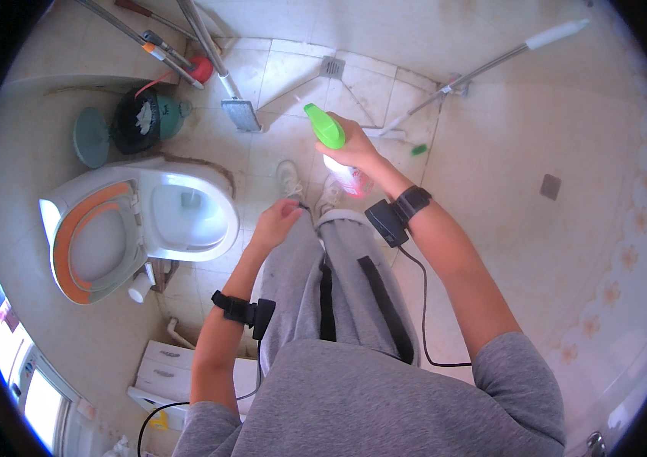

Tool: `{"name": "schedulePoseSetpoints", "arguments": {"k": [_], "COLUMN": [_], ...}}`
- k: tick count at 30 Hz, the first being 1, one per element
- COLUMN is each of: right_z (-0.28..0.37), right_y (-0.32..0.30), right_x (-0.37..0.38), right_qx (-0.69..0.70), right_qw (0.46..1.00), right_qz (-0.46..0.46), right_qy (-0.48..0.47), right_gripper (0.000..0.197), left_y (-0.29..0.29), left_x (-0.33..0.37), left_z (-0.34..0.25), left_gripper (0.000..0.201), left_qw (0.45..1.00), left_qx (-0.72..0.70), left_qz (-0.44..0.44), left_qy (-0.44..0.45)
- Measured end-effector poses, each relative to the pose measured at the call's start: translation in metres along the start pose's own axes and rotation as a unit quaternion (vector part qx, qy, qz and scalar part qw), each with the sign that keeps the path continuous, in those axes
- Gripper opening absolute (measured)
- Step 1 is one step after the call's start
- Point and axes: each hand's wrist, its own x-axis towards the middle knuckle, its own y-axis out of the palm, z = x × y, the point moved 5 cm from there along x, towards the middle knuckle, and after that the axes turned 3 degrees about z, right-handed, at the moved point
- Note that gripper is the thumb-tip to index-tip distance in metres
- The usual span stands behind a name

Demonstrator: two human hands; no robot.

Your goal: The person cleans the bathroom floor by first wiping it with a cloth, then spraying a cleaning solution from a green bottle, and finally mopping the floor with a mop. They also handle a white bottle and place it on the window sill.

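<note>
My right hand [350, 145] is wrapped round the neck of a spray bottle [350, 180] with a bright green trigger head [325, 126] and a white and pink body. The bottle is held up over the floor in front of my legs, its nozzle aimed away from me. Lower and to the left, my left hand [278, 221] hangs in front of my grey trousers, fingers loosely bent and thumb apart. Nothing shows in it, though part of the palm is hidden. Left of that hand stands a white toilet [217, 186], its orange-rimmed seat [64, 244] raised.
Beyond the toilet is a bin with a black bag [127, 122], its round lid [91, 137] tipped open. A flat-headed mop [241, 114], a red plunger [200, 70] and a squeegee [445, 90] lean at the far wall. A green brush piece [419, 150] lies near a floor drain [332, 68]. White drawers [163, 365] stand behind left.
</note>
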Motion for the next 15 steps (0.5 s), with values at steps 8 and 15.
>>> {"name": "schedulePoseSetpoints", "arguments": {"k": [8,15], "right_z": [0.000,-0.030], "right_y": [0.011,-0.014], "right_x": [0.011,-0.027], "right_qx": [0.096,0.039], "right_qw": [0.995,0.999], "right_qz": [-0.006,-0.029], "right_qy": [-0.013,0.018], "right_gripper": [0.037,0.037], "left_y": [0.004,0.008], "left_x": [0.000,-0.001], "left_z": [-0.003,-0.009], "left_gripper": [0.029,0.029], "left_qw": [1.000,1.000], "left_qx": [-0.024,0.013], "left_qz": [0.004,0.020], "left_qy": [-0.001,0.001]}}
